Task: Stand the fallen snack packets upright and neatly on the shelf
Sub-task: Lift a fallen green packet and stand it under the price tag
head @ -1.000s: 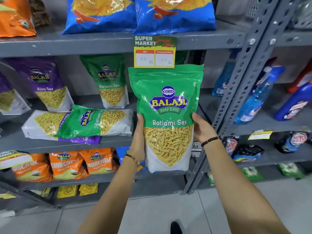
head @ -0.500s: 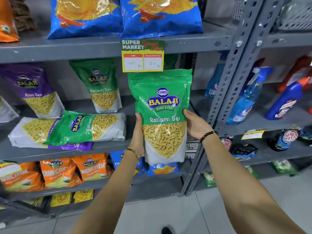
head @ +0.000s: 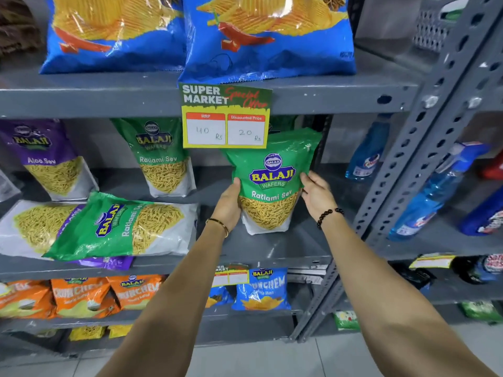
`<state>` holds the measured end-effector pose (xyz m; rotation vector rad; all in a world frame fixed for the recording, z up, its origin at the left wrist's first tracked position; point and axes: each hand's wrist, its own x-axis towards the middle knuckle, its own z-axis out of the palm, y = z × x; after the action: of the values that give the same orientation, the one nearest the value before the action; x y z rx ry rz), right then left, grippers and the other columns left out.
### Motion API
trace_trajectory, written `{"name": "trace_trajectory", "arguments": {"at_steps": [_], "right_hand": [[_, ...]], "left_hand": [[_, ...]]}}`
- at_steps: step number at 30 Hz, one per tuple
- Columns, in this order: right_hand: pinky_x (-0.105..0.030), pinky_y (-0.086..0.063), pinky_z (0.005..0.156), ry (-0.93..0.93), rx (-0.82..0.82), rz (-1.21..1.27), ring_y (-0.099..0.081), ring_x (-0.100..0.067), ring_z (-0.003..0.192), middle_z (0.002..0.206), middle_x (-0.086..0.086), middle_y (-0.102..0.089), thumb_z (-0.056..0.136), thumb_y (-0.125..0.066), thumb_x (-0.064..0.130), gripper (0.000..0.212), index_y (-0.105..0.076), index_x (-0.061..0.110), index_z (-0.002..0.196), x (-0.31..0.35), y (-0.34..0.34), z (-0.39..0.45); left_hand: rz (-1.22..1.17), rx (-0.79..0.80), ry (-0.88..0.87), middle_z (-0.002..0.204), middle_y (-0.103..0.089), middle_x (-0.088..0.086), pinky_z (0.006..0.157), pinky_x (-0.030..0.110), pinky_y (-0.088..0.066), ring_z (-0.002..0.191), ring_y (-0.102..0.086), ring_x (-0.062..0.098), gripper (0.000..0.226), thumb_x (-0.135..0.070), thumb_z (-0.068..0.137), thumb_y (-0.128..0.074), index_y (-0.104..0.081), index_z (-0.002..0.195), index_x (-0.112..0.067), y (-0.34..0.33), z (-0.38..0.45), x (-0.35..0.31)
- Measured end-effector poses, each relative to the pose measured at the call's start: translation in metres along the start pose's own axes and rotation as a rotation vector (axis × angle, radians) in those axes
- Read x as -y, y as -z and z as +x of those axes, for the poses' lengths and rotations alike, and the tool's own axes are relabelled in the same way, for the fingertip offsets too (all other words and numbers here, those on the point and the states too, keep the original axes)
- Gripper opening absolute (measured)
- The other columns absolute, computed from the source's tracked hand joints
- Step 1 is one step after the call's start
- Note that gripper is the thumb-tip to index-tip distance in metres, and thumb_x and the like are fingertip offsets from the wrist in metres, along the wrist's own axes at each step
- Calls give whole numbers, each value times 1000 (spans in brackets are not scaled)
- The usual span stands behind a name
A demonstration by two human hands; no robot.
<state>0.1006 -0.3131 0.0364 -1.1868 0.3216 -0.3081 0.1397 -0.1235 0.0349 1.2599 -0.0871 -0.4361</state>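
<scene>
Price tag [head: 225,117] hides the held Ratlami Sev packet [head: 272,180] top-left corner — left hand [head: 228,205], right hand [head: 317,195] grip its sides; fallen green packet [head: 117,227] lies left.

Both forearms are bare from the lower edge of the view up to the wrists, with no sleeve showing on either. Just below the left hand [head: 228,206], a thin gold bangle [head: 217,225] circles the wrist; it is a plain narrow band (any clasp or marking is too small to make out). Just below the right hand [head: 317,195], a bracelet [head: 328,214] of small round dark beads wraps the wrist, the beads glossy and strung close together in one row. No rings show on the visible fingers, and no watch on either wrist.
</scene>
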Motion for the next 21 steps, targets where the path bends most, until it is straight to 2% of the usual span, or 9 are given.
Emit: {"name": "trace_trajectory", "arguments": {"at_steps": [2,4,7,10,12,15,18,19,21], "right_hand": [[-17,-53,76,8,-29,10,-66,-2,83,77,18,-75,91,-48,4,21,-64,17,96,-1,-1,3],[-19,-52,77,1,-46,9,-66,-3,84,80,17,-75,91,-48,5,21,-64,18,96,-1,-1,1],[-24,-50,79,-11,-96,16,-63,-10,89,87,11,-74,90,-49,5,24,-63,9,109,-3,-2,-3],[-37,-43,98,-30,-174,5,-57,-21,108,113,-7,-64,90,-48,4,36,-52,3,126,-3,-5,-17],[-41,-34,107,-29,-237,-8,-50,-22,121,126,-10,-58,90,-48,6,38,-51,8,128,-5,-10,-27],[-39,-36,104,-50,-445,69,-48,-22,125,133,-12,-55,88,-52,6,34,-56,10,122,-12,-17,-46],[-32,-42,89,-116,-532,107,-50,-25,123,120,-16,-59,88,-49,7,17,-62,11,100,-32,-30,-70],[-32,-43,88,-145,-542,94,-47,-29,128,122,-18,-58,88,-47,7,21,-61,6,105,-40,-36,-78],[-37,-42,98,-202,-541,31,-40,-36,132,138,-24,-47,90,-43,7,39,-49,-6,126,-56,-49,-93]], "left_hand": [[-9,13,-5,134,-53,14,112,43,-35,117,-55,24,44,-30,100,-31,-46,133,-5,2,6,4],[-16,14,-22,134,-52,13,110,41,-38,113,-57,23,43,-26,100,-31,-44,133,-3,4,6,6],[-35,31,-45,123,-56,8,90,24,-51,93,-64,8,40,-20,100,-33,-44,133,0,8,3,9],[7,-22,-40,102,-64,0,71,16,-53,78,-65,5,35,-18,97,-42,-50,127,-2,12,-4,9],[-7,-85,-27,93,-63,-4,76,21,-47,88,-59,13,26,-16,92,-53,-56,116,-9,17,-12,7],[-55,-150,23,94,-61,-8,88,28,-40,100,-53,14,6,-20,88,-60,-58,92,-24,27,-38,8],[-160,-140,103,119,-58,-1,104,34,-35,118,-49,18,22,-25,92,-53,-56,113,-20,40,-80,11],[-185,-133,138,131,-53,3,108,35,-33,125,-47,20,31,-27,93,-50,-52,123,-18,46,-92,13],[-225,-129,193,143,-45,6,110,38,-33,132,-43,23,45,-32,94,-48,-43,135,-16,61,-117,18]]}}
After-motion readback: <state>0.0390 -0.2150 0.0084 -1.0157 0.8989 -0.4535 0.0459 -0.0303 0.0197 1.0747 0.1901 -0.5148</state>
